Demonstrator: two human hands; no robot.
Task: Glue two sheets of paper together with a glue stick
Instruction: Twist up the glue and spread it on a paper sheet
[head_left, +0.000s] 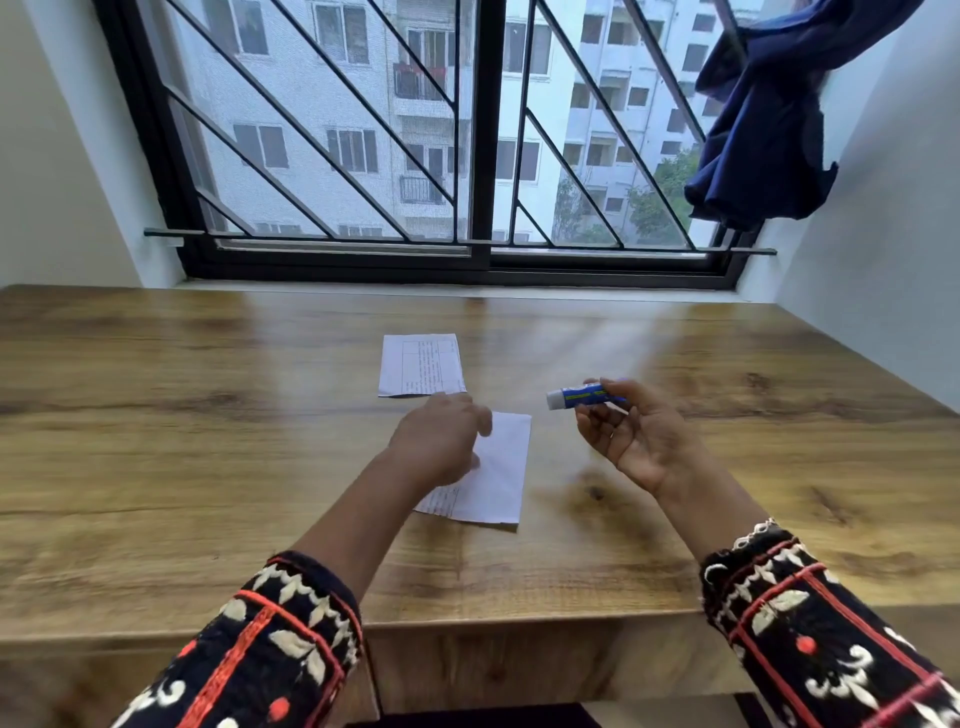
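Note:
Two small white sheets lie on the wooden table (208, 415). The far sheet (421, 365) has printed lines and lies flat near the table's middle. The near sheet (493, 470) lies closer to me, partly under my left hand (441, 441), which is blurred over its left part with fingers bent downward; whether it touches the paper I cannot tell. My right hand (636, 434) is raised above the table to the right, palm up, pinching a blue and green glue stick (582, 396) whose white end points left.
A barred black window (483, 156) runs along the table's far edge. A dark blue cloth (763, 130) hangs at the upper right. White walls close in both sides. The table's front edge (493, 621) is near my sleeves.

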